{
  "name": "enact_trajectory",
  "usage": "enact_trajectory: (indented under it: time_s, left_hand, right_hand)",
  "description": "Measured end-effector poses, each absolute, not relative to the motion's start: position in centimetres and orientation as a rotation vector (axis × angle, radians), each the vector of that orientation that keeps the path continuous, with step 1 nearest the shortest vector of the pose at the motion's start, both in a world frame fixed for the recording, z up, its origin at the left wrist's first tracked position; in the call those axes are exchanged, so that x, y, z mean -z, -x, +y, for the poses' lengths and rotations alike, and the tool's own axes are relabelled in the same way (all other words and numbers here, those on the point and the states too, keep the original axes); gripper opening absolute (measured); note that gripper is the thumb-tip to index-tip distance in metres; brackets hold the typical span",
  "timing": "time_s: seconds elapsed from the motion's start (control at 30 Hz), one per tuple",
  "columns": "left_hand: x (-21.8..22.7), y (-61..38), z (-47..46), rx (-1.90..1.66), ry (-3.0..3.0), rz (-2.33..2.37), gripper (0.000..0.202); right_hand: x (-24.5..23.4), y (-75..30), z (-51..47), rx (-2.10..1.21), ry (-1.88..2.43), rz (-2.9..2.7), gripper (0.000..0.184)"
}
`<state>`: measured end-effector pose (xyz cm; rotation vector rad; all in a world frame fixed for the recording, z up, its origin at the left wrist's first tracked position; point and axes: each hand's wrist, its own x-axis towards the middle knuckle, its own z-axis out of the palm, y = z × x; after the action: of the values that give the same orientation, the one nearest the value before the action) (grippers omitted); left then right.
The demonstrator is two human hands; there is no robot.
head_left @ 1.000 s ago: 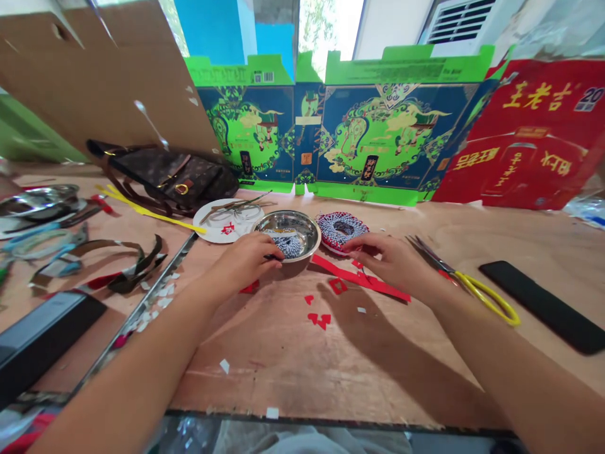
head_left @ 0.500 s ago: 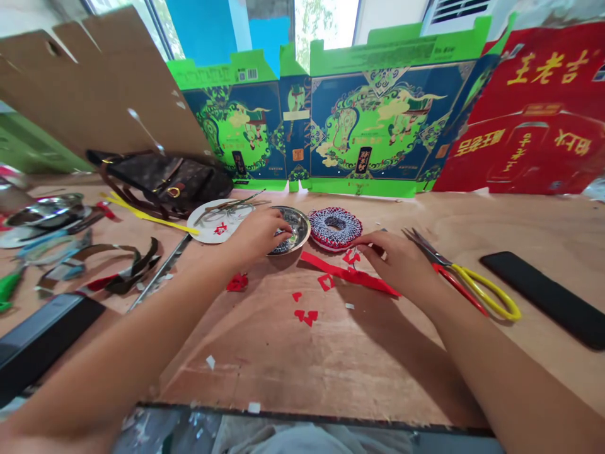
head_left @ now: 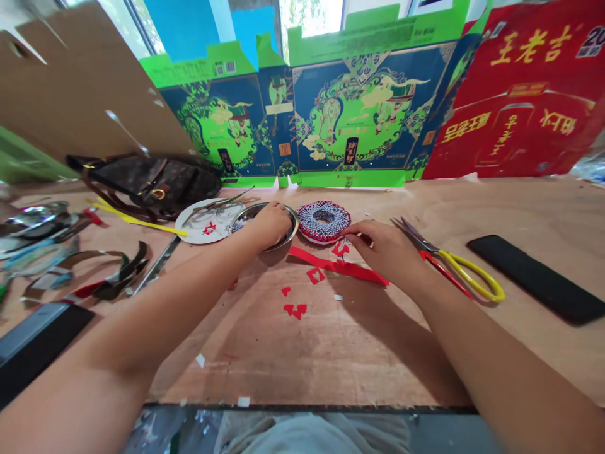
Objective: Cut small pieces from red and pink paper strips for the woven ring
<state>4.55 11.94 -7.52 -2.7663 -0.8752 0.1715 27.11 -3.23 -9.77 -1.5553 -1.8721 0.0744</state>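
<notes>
My left hand [head_left: 274,225] reaches into a round metal bowl [head_left: 295,227], fingertips bent down and hidden inside. Pale bits show in the bowl to the left of that hand. Just right of it lies a beaded-looking ring [head_left: 325,234] in blue, white and red. My right hand [head_left: 380,246] is at its near right edge, thumb and forefinger pinched together on something too small to name. Under those fingers is a red paper cut-out [head_left: 340,248]. A red strip [head_left: 352,271] runs below the hand, with a red square [head_left: 316,275] and small red hearts [head_left: 295,311] nearer me.
Scissors [head_left: 454,268] and a black phone [head_left: 534,277] lie at the right. Left of the bowl are a white plate [head_left: 189,234] with stems, a handbag [head_left: 161,186], yellow strips [head_left: 142,224] and a dark box [head_left: 42,340]. Cardboard panels [head_left: 359,113] stand along the back.
My left hand has dipped deeper into the bowl, and the bowl appears shifted left relative to the ring. My right hand keeps its pinch beside the ring. The whole view has shifted slightly.
</notes>
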Motion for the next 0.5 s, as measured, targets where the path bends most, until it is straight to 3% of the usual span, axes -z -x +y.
enact_trajectory:
  time_s: [0.1, 0.5]
  left_hand:
    - [6.9, -4.0, 12.7, -0.096, 2.784, -0.944, 0.011]
    - [5.3, -2.8, 9.5, 0.519, 2.766, -1.356, 0.034]
  right_hand:
    - [9.7, -27.1, -3.2, -0.091, 1.542, -1.862, 0.021]
    - [9.2, -27.4, -3.2, -0.060, 1.621, -1.843, 0.019]
